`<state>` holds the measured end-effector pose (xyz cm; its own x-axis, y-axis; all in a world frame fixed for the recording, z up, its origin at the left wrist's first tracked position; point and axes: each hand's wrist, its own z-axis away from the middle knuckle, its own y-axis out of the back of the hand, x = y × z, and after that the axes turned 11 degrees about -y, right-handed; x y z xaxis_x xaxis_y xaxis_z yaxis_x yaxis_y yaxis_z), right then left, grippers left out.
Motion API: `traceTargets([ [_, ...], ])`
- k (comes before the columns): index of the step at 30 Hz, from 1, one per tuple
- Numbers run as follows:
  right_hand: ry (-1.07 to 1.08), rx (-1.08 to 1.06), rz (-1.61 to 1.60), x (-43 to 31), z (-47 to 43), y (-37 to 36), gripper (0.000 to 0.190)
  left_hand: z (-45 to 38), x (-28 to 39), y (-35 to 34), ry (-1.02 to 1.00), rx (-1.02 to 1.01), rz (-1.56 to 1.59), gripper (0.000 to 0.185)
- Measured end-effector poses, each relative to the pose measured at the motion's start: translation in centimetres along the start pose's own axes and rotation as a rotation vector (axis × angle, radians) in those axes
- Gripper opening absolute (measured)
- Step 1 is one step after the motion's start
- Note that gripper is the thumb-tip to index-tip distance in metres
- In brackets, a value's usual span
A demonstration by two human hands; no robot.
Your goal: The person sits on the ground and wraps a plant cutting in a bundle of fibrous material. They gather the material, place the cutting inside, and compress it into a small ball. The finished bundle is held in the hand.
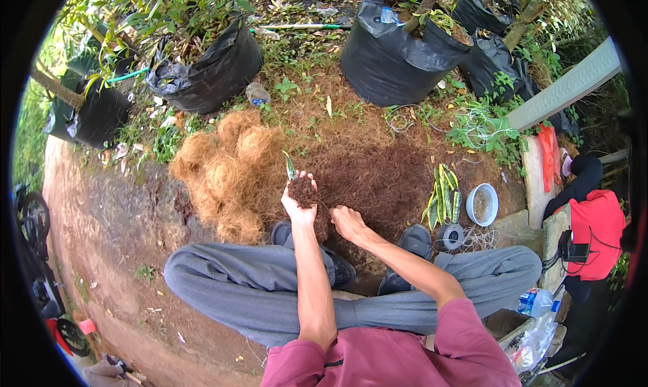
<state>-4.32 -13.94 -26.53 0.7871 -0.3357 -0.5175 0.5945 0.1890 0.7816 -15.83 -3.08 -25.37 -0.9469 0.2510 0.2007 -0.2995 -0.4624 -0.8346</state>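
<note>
My left hand (299, 210) is palm up and cups a clump of dark soil (302, 192). A variegated snake plant leaf (290, 167) sticks up out of the clump. Just to the right, my right hand (348, 222) hangs low with its fingers curled in. A thin strand runs from the clump towards its fingertips, but whether they grip it is hard to see. Dark, fibrous soil (379, 184) spreads over the ground beyond this hand. Left of my hands lie several balls of tan coconut fibre (228, 169).
Cut snake plant leaves (443, 197), a pale blue bowl (482, 204) and a spool (450, 236) with loose twine lie to the right. Black planting bags (400, 57) stand at the back. A plastic bottle (539, 303) is by my right knee. Another person's dark-clad leg (572, 187) shows at far right.
</note>
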Motion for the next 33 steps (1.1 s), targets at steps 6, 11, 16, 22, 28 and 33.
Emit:
traceTargets([
  [6,-0.018,-0.479,-0.049,-0.9,-2.2,8.4,0.007,-0.3,-0.2,0.2,0.000,0.030,-0.013,0.030],
  [11,-0.009,-0.687,-0.437,-0.9,-7.7,18.8,0.008,-0.5,-0.5,0.3,0.011,-0.016,-0.005,0.031],
  [16,-0.203,0.176,-0.327,-0.6,-12.4,20.8,0.031,-0.6,-0.8,0.6,0.061,-0.005,0.038,0.039],
  [22,-0.221,0.211,-0.133,0.3,-10.8,20.1,0.059,-0.8,-0.9,1.0,0.092,-0.005,0.041,0.045],
  [28,0.221,0.154,-0.031,-3.5,-2.8,14.6,0.080,-0.3,-3.8,0.6,0.103,-0.062,-0.122,0.044],
  [33,0.328,0.259,-0.020,-2.8,-2.0,11.4,0.085,2.5,-5.5,-1.8,0.165,0.005,-0.194,0.039],
])
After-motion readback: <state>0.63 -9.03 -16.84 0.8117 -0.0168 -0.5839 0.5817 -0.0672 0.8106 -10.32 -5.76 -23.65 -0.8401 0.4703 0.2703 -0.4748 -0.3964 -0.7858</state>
